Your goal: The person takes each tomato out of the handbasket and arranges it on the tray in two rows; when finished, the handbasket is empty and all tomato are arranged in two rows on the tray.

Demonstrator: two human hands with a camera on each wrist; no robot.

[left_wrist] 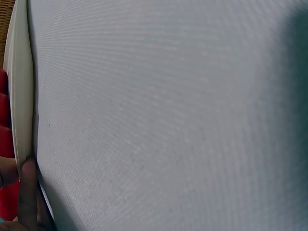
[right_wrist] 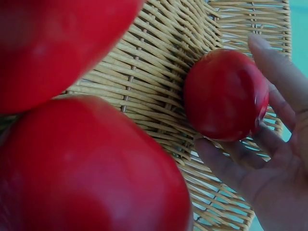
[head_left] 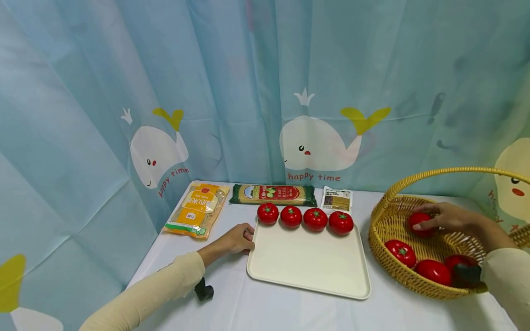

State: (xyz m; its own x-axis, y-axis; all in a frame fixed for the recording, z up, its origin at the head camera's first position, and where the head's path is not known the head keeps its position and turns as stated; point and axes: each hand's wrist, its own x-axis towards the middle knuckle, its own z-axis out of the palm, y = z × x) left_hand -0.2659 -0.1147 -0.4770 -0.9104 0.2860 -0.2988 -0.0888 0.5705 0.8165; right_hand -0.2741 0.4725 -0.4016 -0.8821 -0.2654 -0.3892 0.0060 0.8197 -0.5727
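My left hand (head_left: 239, 239) pinches the left edge of a cream tray (head_left: 306, 264), its thumb and fingers at the rim in the left wrist view. Along the tray's far edge sits a row of several red tomatoes (head_left: 315, 219), stems up. On the right, my right hand (head_left: 449, 218) reaches into a wicker basket (head_left: 387, 262) and grips a tomato (right_wrist: 224, 96) near the basket's back side, thumb on one side and fingers curled round the other. Three other tomatoes lie nearer the basket's front, among them one (head_left: 400, 253) with its green stem showing.
Behind the tray lie a green-ended pasta pack (head_left: 273, 195) and a small white-and-brown packet (head_left: 337, 200). An orange-and-yellow food bag (head_left: 196, 209) is at the back left. The basket's tall handle (head_left: 447, 170) arches over its opening. A blue whale-print curtain (head_left: 248, 92) hangs behind the white table.
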